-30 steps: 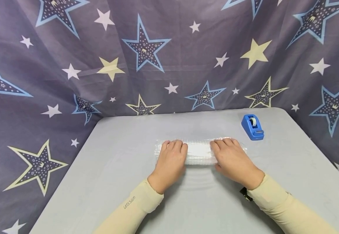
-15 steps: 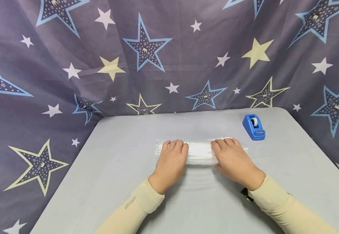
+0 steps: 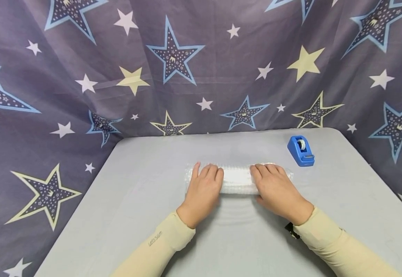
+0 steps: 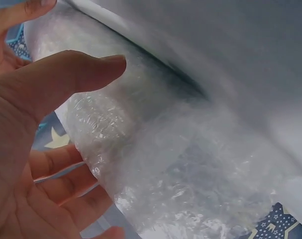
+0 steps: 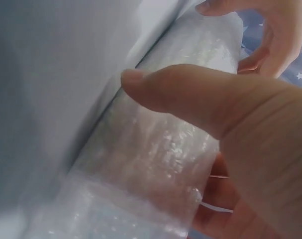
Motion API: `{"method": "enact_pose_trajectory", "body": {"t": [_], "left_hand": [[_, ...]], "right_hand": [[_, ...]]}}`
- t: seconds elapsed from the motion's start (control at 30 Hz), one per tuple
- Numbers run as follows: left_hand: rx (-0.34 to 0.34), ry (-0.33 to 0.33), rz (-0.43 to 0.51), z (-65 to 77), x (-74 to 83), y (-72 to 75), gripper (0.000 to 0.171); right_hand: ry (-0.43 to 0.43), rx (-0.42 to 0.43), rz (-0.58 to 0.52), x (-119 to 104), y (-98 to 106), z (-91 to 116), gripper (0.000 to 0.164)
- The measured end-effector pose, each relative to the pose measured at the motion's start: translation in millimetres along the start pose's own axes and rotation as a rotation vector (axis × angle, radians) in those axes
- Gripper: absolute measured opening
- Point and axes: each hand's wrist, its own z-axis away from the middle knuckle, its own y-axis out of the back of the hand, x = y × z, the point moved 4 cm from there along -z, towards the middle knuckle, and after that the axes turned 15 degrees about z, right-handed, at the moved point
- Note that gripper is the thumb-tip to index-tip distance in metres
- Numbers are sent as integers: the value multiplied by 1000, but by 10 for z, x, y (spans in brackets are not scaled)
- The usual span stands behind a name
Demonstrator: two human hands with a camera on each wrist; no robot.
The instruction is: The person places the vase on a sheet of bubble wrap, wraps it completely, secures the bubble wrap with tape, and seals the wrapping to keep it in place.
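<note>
A bundle rolled in clear bubble wrap [image 3: 236,187] lies across the table in the head view, its middle showing white and its loose wrap ends sticking out past both hands. My left hand [image 3: 202,192] grips its left part, fingers over the far side and the little finger raised. On the right part, my right hand [image 3: 280,190] holds it the same way. In the left wrist view the thumb [image 4: 86,74] lies over the near side of the wrap, with the other fingers behind it. The right thumb [image 5: 175,89] presses near the bottom edge in the right wrist view. What is inside is hidden.
A blue tape dispenser [image 3: 300,151] with a roll of tape stands at the back right of the grey-covered table [image 3: 135,200]. Behind the table and along its sides hangs a dark curtain [image 3: 215,77] printed with stars.
The left little finger has lifted off the wrap. The bundle has turned slightly between the hands, which otherwise stay where they were.
</note>
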Motion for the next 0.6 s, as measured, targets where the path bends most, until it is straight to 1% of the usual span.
{"method": "enact_pose_trajectory", "body": {"t": [0.27, 0.37, 0.43, 0.6], "left_hand": [[-39, 27, 20, -12, -44, -43, 57], [-48, 27, 21, -6, -52, -54, 61], [-41, 23, 22, -5, -58, -62, 60], [-12, 25, 24, 1, -81, -87, 44]], "right_hand": [[-4, -19, -11, 4, -53, 1, 93], [-15, -19, -19, 4, -70, 3, 93], [-28, -11, -29, 3, -84, 2, 91], [-62, 30, -39, 10, -110, -15, 85]]}}
